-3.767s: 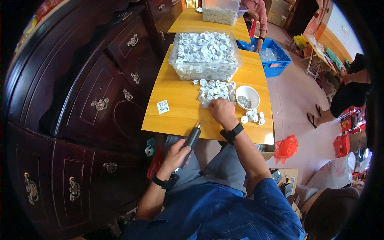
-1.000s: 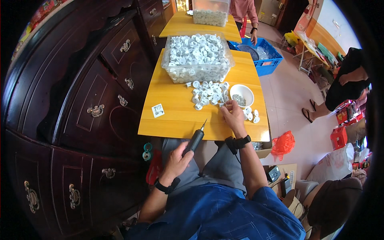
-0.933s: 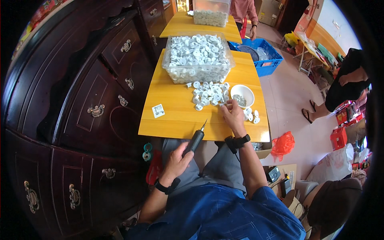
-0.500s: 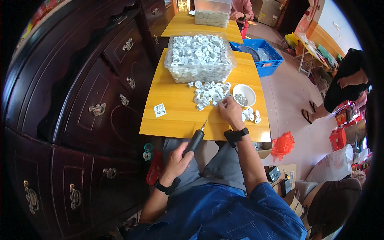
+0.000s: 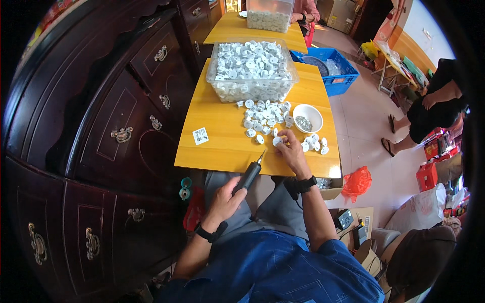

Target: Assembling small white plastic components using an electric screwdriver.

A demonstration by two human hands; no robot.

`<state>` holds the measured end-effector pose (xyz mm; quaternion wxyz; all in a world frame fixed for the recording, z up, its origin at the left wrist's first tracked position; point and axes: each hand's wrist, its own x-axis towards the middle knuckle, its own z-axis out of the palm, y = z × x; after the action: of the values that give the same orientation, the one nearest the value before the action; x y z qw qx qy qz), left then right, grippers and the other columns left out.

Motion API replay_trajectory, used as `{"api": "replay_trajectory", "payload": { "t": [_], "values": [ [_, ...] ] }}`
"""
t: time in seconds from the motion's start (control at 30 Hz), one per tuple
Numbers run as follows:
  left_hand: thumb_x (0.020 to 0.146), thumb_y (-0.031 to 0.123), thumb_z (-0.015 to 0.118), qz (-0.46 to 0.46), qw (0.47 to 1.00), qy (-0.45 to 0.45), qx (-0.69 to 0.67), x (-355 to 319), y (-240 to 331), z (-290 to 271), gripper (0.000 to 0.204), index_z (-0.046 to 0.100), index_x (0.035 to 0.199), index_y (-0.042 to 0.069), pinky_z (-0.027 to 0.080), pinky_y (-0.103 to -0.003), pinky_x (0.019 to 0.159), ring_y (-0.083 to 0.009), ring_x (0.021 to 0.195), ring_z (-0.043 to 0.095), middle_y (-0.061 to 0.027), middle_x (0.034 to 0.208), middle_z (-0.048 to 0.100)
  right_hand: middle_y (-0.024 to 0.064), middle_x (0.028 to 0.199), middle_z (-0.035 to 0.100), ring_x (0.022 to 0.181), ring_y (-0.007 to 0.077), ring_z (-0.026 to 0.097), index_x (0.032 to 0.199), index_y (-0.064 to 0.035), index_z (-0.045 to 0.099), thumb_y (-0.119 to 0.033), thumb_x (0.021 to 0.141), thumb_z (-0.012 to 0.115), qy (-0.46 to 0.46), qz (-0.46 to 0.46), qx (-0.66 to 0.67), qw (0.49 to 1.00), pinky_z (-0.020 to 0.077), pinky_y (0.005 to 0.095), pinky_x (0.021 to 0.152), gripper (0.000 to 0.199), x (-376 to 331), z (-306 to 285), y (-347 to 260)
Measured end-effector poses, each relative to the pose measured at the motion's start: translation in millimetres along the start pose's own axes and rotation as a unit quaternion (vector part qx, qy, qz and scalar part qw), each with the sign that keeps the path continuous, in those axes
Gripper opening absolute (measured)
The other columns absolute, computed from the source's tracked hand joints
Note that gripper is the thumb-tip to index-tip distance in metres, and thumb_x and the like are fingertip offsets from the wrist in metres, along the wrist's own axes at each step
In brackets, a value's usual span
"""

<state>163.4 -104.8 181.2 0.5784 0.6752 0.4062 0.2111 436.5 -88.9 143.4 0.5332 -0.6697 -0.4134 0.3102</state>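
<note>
My left hand is wrapped round a black electric screwdriver, whose thin bit points up and away over the table's near edge. Above the wooden table, my right hand pinches a small white round plastic part between thumb and fingers. Just beyond it lies a loose pile of similar white parts. To the right of the pile stands a white bowl with small metal screws in it. A smaller group of white parts lies beside my right hand.
A clear plastic bin heaped with white parts stands farther back on the yellow table. A printed white label lies at left. Dark drawers line the left side. Beyond the table are a blue crate and another person.
My right hand has drawn back from the pile toward me, with a white part now showing in its fingers. My left hand and the screwdriver stay nearly in place.
</note>
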Motion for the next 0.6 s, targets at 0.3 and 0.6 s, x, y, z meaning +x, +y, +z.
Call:
{"api": "replay_trajectory", "payload": {
  "t": [0.3,0.6],
  "values": [
    [0.093,0.018,0.057,-0.005,1.000,-0.014,0.007,3.5,0.3,6.1,0.036,0.056,0.125,0.002,0.047,-0.026,0.051,-0.0090,0.056,0.056,-0.0012,0.071,0.057,0.0060,0.081,0.063,0.068,0.0130,0.064,0.114,-0.0047,0.059,-0.007,0.090,0.058,-0.021,0.018,0.032,0.999,0.0528,0.0274,0.062,0.025,-7.0,2.4,-3.3],
    [0.092,0.021,0.058,-0.011,1.000,-0.003,0.009,5.4,0.2,8.1,0.036,0.056,0.123,0.002,0.049,-0.028,0.052,-0.0123,0.055,0.059,-0.0042,0.070,0.059,0.0052,0.085,0.062,0.071,0.0117,0.066,0.103,-0.0022,0.055,-0.013,0.095,0.059,-0.061,0.027,0.077,0.995,0.0538,0.0260,0.061,0.014,-13.5,5.4,-8.4]
  ]
}}
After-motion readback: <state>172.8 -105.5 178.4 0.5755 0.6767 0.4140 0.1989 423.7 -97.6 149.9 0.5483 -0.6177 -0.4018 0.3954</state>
